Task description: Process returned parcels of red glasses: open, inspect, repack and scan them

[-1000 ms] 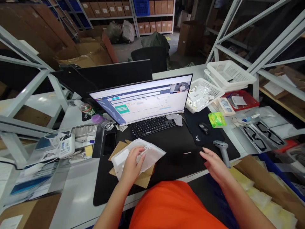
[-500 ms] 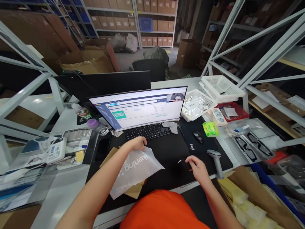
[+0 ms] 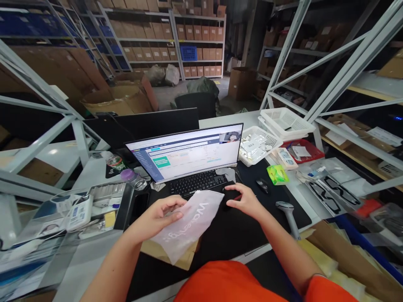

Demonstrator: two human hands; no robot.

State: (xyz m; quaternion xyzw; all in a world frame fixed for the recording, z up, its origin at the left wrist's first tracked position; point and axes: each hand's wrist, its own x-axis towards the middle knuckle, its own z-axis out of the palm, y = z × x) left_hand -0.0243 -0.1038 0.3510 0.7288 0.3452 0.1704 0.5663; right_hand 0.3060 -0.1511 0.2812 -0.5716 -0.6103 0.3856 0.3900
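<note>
My left hand (image 3: 160,216) is closed on the edge of a frosted white bag (image 3: 189,222) with grey lettering, holding it tilted above brown cardboard pieces (image 3: 163,251) on the black desk mat (image 3: 226,235). My right hand (image 3: 245,201) is just in front of the keyboard (image 3: 197,183), its fingers curled around a small dark item with a red edge (image 3: 234,196). The item sits right beside the bag's upper corner.
A lit monitor (image 3: 185,151) stands behind the keyboard. To the right are a mouse (image 3: 262,185), a barcode scanner (image 3: 288,212), a green packet (image 3: 277,174), white baskets (image 3: 285,121) and a red tray (image 3: 302,151). A phone (image 3: 140,201) and a bottle (image 3: 132,178) sit to the left.
The left hand has lifted the bag off the cardboard. The right hand moved from near the scanner up toward the keyboard and closed on the small dark item. The view tilted upward.
</note>
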